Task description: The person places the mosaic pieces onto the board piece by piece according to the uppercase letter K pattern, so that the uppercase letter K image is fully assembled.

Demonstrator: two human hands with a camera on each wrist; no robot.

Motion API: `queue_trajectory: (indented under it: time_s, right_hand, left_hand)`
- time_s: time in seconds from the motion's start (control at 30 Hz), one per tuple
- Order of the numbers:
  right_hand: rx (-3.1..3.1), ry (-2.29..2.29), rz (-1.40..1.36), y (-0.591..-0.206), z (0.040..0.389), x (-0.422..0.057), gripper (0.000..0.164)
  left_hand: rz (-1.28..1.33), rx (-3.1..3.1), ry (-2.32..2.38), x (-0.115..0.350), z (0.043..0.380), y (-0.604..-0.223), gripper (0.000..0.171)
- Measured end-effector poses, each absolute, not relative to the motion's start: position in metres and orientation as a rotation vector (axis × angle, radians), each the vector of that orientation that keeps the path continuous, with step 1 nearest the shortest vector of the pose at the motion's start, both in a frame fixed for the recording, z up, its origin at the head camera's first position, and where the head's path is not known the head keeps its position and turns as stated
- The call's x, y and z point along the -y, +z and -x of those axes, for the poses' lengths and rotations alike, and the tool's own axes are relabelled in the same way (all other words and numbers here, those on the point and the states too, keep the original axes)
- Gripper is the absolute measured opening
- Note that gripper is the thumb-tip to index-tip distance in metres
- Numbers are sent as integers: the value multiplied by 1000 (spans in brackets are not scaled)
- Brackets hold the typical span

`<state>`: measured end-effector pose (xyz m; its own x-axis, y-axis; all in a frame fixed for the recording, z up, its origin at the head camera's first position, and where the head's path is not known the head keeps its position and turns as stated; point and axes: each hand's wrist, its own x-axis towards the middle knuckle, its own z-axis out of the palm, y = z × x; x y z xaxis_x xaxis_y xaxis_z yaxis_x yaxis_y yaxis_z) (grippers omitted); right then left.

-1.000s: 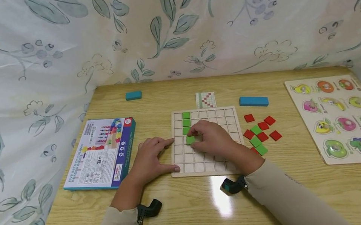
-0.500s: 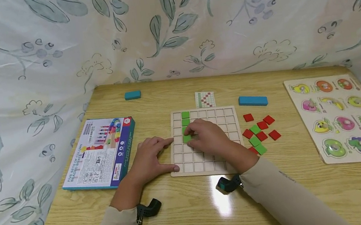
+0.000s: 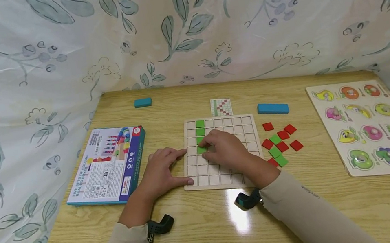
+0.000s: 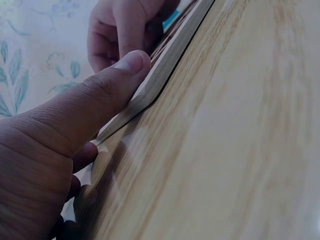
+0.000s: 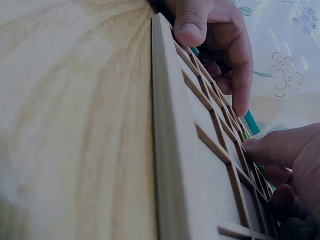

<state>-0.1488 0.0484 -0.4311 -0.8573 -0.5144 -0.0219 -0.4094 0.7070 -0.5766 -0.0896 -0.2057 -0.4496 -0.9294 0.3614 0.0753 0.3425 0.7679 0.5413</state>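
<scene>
The right hand's thumb and forefinger were curled around the lowest green tile, toward nine o'clock on the gridded wooden board. The left hand's thumb and forefinger, spread apart, touched the board's nine-o'clock side. Uneven pressing, I judged, could leave the tile tilted.

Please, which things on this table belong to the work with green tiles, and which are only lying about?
Probably in the job:
grid board, touched by the left hand
green tiles set in it, the right hand at the lowest
loose red tiles and loose green tiles
patterned card

Apparently lying about:
bead-set box
short blue block
long blue block
fruit puzzle board
</scene>
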Motion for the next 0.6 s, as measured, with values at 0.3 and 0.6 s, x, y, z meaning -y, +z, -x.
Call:
queue_trajectory:
  time_s: [0.3, 0.6]
  right_hand:
    - [-2714, -911, 708, -430, 146, -51, 32]
    - [-2682, -1080, 686, -428, 141, -60, 32]
  left_hand:
    - [-571, -2923, 870, 206, 90, -452, 90]
    - [-569, -2920, 872, 206, 90, -452, 91]
